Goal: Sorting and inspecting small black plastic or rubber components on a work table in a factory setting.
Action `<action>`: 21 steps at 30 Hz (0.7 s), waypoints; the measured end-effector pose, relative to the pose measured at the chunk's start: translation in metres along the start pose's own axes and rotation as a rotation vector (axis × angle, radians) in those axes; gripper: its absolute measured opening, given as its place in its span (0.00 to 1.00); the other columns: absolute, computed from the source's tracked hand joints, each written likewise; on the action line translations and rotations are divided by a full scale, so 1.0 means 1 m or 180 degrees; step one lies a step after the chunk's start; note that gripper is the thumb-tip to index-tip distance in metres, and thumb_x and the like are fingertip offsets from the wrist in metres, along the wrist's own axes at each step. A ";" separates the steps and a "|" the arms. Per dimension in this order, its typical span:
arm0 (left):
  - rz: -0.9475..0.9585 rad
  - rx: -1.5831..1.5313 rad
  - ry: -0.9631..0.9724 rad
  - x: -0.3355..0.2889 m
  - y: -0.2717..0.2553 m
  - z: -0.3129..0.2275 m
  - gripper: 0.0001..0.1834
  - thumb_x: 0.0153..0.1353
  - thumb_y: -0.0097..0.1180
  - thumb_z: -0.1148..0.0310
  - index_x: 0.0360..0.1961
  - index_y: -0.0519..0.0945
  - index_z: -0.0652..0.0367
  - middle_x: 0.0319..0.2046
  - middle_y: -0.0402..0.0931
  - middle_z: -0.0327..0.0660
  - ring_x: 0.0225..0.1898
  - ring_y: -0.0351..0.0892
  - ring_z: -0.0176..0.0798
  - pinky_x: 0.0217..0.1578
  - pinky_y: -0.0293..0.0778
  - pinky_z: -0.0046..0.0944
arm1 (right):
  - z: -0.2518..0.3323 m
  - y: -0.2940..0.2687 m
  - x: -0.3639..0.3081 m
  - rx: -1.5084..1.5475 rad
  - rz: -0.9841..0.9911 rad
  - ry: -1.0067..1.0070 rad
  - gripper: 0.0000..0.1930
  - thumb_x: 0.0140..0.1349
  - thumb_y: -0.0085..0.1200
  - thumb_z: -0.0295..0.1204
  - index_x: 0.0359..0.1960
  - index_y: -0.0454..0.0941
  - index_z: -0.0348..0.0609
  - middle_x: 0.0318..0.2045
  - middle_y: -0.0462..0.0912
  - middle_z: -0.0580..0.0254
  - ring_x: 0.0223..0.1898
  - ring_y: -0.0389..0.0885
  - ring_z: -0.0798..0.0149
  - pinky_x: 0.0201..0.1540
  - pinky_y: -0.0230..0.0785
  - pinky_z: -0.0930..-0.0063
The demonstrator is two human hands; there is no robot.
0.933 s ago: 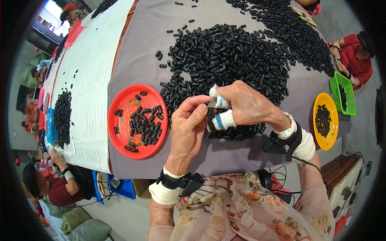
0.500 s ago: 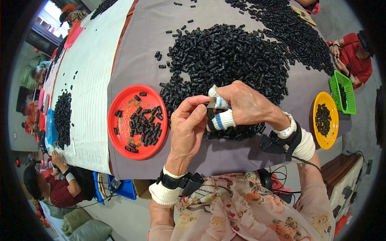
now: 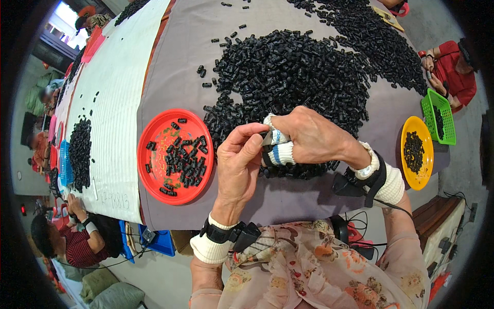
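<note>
My left hand (image 3: 239, 167) is closed in a pinch, thumb and index finger meeting my right hand's fingertips. Between them is a small black plastic part (image 3: 266, 149), mostly hidden by the fingers. My right hand (image 3: 311, 135) is curled, with white and blue cloth sleeves (image 3: 282, 153) on its fingers. A thin dark flat piece (image 3: 267, 138) shows at its fingertips; its kind is unclear. Both hands are above the near edge of a large heap of black plastic parts (image 3: 288, 77). Left of them, a red plate (image 3: 145, 177) holds several such parts.
On the right stand a yellow plate (image 3: 424, 172) and a green basket (image 3: 450, 121), both with black parts. Another heap (image 3: 381, 56) lies at the far right. People sit at the left and right, one in a red shirt (image 3: 458, 74). A blue basket (image 3: 65, 162) stands left.
Both hands stay together in nearly the same place. My right hand has turned slightly and shifted a little left, its knuckles now rolled more over the fingertips.
</note>
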State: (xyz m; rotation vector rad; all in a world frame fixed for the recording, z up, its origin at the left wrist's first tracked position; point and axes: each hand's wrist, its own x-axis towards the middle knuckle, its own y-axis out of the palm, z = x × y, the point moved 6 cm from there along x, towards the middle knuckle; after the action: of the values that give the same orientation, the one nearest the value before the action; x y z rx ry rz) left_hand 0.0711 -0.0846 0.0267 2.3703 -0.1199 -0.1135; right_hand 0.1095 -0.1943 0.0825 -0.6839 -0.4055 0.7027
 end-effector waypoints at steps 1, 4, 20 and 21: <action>0.0000 0.0000 0.0001 0.000 0.001 -0.001 0.11 0.59 0.52 0.72 0.42 0.74 0.66 0.35 0.75 0.38 0.35 0.75 0.28 0.37 0.73 0.30 | 0.001 -0.001 0.000 0.0063 -0.0025 -0.0092 0.18 0.43 0.60 0.37 0.20 0.70 0.32 0.15 0.73 0.46 0.19 0.76 0.47 0.23 0.65 0.62; 0.0090 -0.0235 -0.0065 0.000 0.006 -0.002 0.11 0.59 0.52 0.72 0.42 0.74 0.66 0.35 0.76 0.39 0.34 0.75 0.29 0.37 0.74 0.30 | 0.006 -0.009 0.000 0.0319 -0.0093 -0.0023 0.19 0.42 0.61 0.37 0.21 0.70 0.31 0.15 0.73 0.46 0.18 0.75 0.49 0.22 0.65 0.63; 0.0142 -0.0382 -0.0064 0.001 0.005 0.000 0.11 0.59 0.52 0.72 0.42 0.74 0.66 0.35 0.76 0.41 0.35 0.77 0.31 0.38 0.75 0.32 | 0.002 -0.006 0.001 0.0309 -0.0003 0.0050 0.18 0.41 0.61 0.37 0.20 0.70 0.32 0.16 0.74 0.49 0.17 0.73 0.51 0.22 0.63 0.65; 0.0117 -0.0357 -0.0044 0.001 0.004 0.000 0.11 0.59 0.52 0.72 0.42 0.74 0.66 0.36 0.76 0.41 0.35 0.77 0.31 0.38 0.75 0.32 | 0.002 -0.005 0.002 0.0363 0.0028 0.0092 0.18 0.42 0.61 0.37 0.20 0.70 0.32 0.16 0.74 0.48 0.18 0.74 0.50 0.22 0.64 0.65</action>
State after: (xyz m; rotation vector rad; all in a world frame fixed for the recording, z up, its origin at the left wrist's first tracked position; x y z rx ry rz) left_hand 0.0718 -0.0877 0.0290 2.2546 -0.1595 -0.1159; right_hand 0.1117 -0.1950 0.0871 -0.5876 -0.3336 0.7180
